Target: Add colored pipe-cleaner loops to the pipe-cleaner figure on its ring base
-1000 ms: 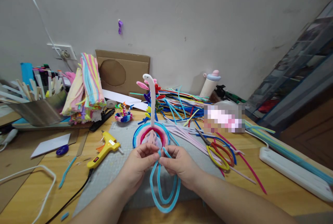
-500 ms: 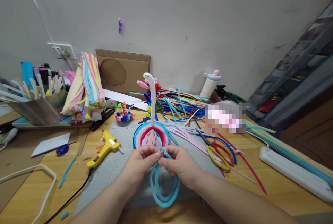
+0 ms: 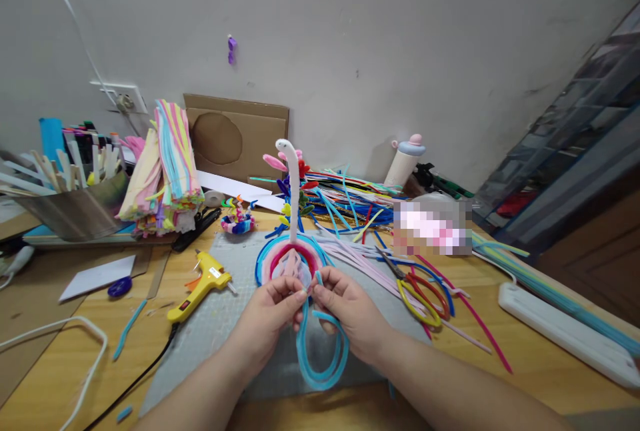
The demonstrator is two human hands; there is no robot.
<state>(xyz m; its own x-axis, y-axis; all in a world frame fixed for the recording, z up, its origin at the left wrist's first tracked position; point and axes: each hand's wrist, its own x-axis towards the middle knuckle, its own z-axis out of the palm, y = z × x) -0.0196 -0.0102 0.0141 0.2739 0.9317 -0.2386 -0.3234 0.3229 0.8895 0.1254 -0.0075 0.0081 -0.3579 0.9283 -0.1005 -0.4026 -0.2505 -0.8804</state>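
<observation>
A light-blue pipe cleaner (image 3: 320, 383) hangs in a doubled loop below my hands. My left hand (image 3: 281, 304) pinches it at the loop's left side. Fingers of my right hand (image 3: 345, 311) are closed on its other side, and one end sticks up above the thumb. Just beyond my fingertips sits a round pipe-cleaner piece (image 3: 263, 264) ringed in blue, pink and red, with a tall white curved stem (image 3: 294, 197) rising from its back. My hands hide the front of that piece. Both hands are above a grey cutting mat (image 3: 200, 357).
A yellow glue gun (image 3: 200, 287) lies left of the mat, its black cord running frontward. Yellow-and-orange-handled scissors (image 3: 423, 307) rest at right among loose pipe cleaners (image 3: 350, 251). Farther right is a white power strip (image 3: 565, 334). A bottle (image 3: 403, 164) leans at the back.
The blue loop has shifted slightly right and its strands have spread, with one strand now curving out below my right thumb. My left hand stays nearly in place.
</observation>
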